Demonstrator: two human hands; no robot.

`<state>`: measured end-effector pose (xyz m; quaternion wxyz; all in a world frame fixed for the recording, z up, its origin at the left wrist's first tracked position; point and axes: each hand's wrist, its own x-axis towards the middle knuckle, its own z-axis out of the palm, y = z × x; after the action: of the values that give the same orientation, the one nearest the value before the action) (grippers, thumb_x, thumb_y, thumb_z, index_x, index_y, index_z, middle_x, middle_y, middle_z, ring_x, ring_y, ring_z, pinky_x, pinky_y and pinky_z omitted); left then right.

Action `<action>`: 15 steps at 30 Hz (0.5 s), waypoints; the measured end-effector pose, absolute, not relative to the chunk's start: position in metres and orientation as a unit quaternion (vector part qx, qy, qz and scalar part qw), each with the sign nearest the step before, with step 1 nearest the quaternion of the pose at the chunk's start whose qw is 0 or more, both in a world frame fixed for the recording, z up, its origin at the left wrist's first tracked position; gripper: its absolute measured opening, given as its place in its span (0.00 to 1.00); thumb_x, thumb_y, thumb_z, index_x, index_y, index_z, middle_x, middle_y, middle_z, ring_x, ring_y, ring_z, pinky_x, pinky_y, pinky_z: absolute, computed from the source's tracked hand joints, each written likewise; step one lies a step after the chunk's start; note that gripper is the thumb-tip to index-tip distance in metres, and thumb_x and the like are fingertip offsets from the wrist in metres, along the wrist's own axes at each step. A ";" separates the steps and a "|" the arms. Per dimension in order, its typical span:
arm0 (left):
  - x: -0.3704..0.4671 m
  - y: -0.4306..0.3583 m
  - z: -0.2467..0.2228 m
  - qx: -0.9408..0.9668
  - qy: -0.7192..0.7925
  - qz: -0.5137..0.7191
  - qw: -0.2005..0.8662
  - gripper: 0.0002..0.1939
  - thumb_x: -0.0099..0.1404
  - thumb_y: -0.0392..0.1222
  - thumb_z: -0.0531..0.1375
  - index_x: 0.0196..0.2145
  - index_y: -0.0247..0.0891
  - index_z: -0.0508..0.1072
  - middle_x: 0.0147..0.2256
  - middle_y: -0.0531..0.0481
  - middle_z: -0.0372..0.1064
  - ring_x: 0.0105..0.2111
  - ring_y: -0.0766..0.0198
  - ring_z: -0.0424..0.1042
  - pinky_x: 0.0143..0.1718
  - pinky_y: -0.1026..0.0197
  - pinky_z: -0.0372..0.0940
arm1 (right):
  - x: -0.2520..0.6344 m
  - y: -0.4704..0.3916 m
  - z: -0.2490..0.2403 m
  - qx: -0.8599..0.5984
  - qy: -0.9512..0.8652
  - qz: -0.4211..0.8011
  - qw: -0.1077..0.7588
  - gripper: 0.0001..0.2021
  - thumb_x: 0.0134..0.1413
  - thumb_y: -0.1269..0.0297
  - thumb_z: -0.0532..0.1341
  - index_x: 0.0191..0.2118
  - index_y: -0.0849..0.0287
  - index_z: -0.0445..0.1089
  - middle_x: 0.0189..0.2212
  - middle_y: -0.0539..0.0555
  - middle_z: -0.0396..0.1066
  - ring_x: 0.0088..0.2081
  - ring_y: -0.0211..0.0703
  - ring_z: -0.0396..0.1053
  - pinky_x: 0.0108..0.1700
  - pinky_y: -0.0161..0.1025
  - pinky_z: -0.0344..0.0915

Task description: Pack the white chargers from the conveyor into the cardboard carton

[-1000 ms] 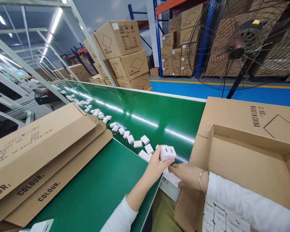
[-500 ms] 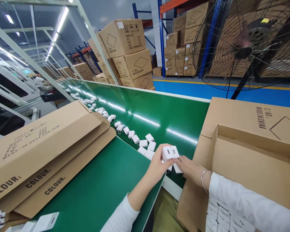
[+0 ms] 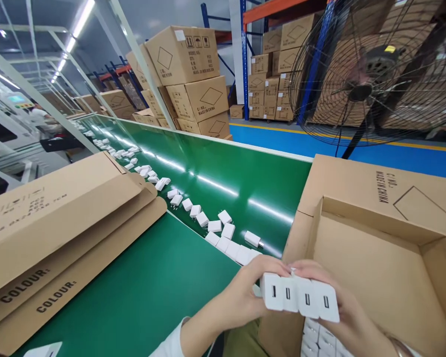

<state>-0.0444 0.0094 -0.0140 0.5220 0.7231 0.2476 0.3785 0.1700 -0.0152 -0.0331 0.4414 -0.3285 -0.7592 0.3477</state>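
Observation:
Several white USB chargers [image 3: 298, 297] stand side by side in a row, their port faces toward me. My left hand [image 3: 241, 292] grips the left end of this row, fingers over the top and thumb below. At the opposite end, my right hand [image 3: 351, 312] is closed around the chargers; part of its fingers is hidden behind them. Just beyond my hands, loose white chargers [image 3: 228, 230] lie along the green conveyor belt [image 3: 223, 171], some with their prongs showing. One charger [image 3: 252, 239] lies apart from the others. Below my right hand, packed white chargers [image 3: 321, 339] are partly visible.
An open cardboard box [image 3: 375, 238] is on the right. Folded cartons [image 3: 82, 238] lie at the left on a green work surface [image 3: 134, 292]. Stacked boxes [image 3: 196, 94] and a large fan [image 3: 360, 89] stand behind the belt. A person [image 3: 40, 116] is far left.
My hands have moved right and closer to me. My right hand has come up from the belt with chargers, which now sit beside those in my left hand. The view has shifted slightly.

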 end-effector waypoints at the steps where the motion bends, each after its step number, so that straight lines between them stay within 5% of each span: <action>1: -0.043 0.006 -0.014 0.733 0.238 0.372 0.517 0.22 0.56 0.33 0.63 0.47 0.45 0.63 0.48 0.46 0.63 0.49 0.58 0.64 0.50 0.55 0.60 | 0.167 -0.020 -0.037 -0.328 -0.752 0.341 0.460 0.22 0.54 0.70 0.58 0.54 0.46 0.57 0.46 0.56 0.66 0.49 0.47 0.65 0.45 0.39 0.69; 7: -0.048 -0.007 -0.007 0.803 0.229 0.296 0.464 0.25 0.60 0.30 0.55 0.51 0.46 0.52 0.48 0.43 0.52 0.54 0.56 0.56 0.52 0.52 0.59 | 0.165 -0.026 -0.051 -0.298 -0.742 0.370 0.474 0.21 0.57 0.70 0.55 0.55 0.47 0.54 0.49 0.58 0.63 0.53 0.49 0.62 0.47 0.42 0.68; 12: -0.048 -0.010 -0.002 0.777 0.260 0.306 0.484 0.22 0.61 0.31 0.55 0.51 0.49 0.56 0.50 0.43 0.56 0.55 0.54 0.56 0.53 0.50 0.57 | 0.166 -0.027 -0.054 -0.334 -0.729 0.404 0.440 0.20 0.58 0.68 0.54 0.53 0.39 0.54 0.51 0.55 0.60 0.53 0.50 0.61 0.48 0.45 0.67; 15: -0.043 -0.008 0.010 0.755 0.272 0.311 0.509 0.21 0.62 0.33 0.56 0.50 0.48 0.58 0.50 0.44 0.58 0.58 0.54 0.52 0.56 0.50 0.53 | 0.176 -0.026 -0.036 -0.363 -0.739 0.381 0.420 0.20 0.54 0.65 0.59 0.52 0.42 0.56 0.59 0.56 0.51 0.59 0.56 0.52 0.53 0.52 0.63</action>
<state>-0.0431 -0.0082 0.0098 0.5092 0.7549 0.2721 0.3111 0.1758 -0.0256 -0.0356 0.4199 -0.3626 -0.7394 0.3814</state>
